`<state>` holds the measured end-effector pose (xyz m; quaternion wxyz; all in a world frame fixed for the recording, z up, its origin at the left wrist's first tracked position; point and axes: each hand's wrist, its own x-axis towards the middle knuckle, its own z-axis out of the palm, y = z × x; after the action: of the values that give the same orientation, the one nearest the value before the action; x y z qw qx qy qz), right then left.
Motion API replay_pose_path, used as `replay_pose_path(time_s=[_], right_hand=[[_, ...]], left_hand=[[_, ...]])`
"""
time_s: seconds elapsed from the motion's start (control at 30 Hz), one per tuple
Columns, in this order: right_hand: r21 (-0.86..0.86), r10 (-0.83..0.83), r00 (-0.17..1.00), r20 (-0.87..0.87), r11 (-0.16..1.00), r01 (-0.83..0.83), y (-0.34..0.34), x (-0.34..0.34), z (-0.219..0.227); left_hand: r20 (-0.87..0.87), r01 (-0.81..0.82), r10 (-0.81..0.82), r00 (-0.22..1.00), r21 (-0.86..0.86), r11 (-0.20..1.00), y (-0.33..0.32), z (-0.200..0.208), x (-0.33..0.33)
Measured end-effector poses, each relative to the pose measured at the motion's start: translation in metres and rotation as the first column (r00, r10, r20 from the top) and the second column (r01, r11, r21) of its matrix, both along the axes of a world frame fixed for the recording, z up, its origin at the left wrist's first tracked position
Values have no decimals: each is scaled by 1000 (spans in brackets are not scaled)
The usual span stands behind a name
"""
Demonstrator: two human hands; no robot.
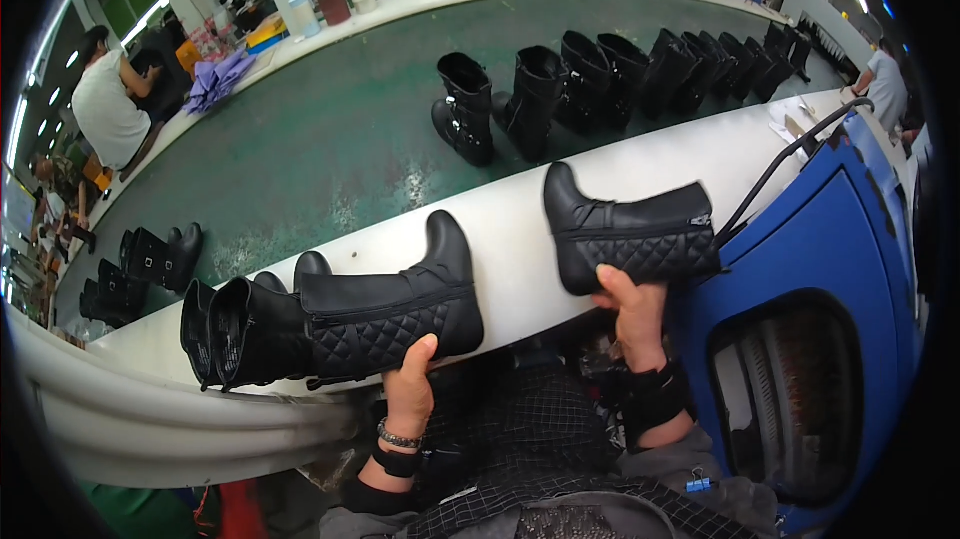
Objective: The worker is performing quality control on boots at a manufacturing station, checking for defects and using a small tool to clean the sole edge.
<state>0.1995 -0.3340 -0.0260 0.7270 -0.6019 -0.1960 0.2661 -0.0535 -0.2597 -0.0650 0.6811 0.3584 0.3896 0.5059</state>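
Each of my hands grips a black boot with a quilted side panel and a long zip. My left hand (408, 397) has its thumb against the quilted side of the left boot (390, 289), which lies sideways with its toe pointing away from me. In my right hand (634, 317) is the right boot (625, 229), also on its side, toe toward the far left, held near the heel and shaft. The fingers of both hands are hidden beneath the boots. Just left of the left boot stands a pair of black boots (240, 339) with open tops.
A white ledge (515, 209) runs before me along a green conveyor belt (340, 159). Several black boots (540, 99) stand on the belt, with more buckled boots (150, 264) at far left. A blue machine (790, 269) stands close on my right. A person (110, 109) sits across the belt.
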Motion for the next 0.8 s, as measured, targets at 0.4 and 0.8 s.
replay_pose_path(time_s=[0.4, 0.8], right_hand=[[242, -453, 200, 869, 740, 628, -21, 27, 27], [-307, 278, 741, 611, 946, -102, 242, 28, 8]], left_hand=[[-559, 79, 654, 510, 788, 611, 36, -17, -21], [-265, -292, 584, 768, 666, 686, 35, -36, -22]])
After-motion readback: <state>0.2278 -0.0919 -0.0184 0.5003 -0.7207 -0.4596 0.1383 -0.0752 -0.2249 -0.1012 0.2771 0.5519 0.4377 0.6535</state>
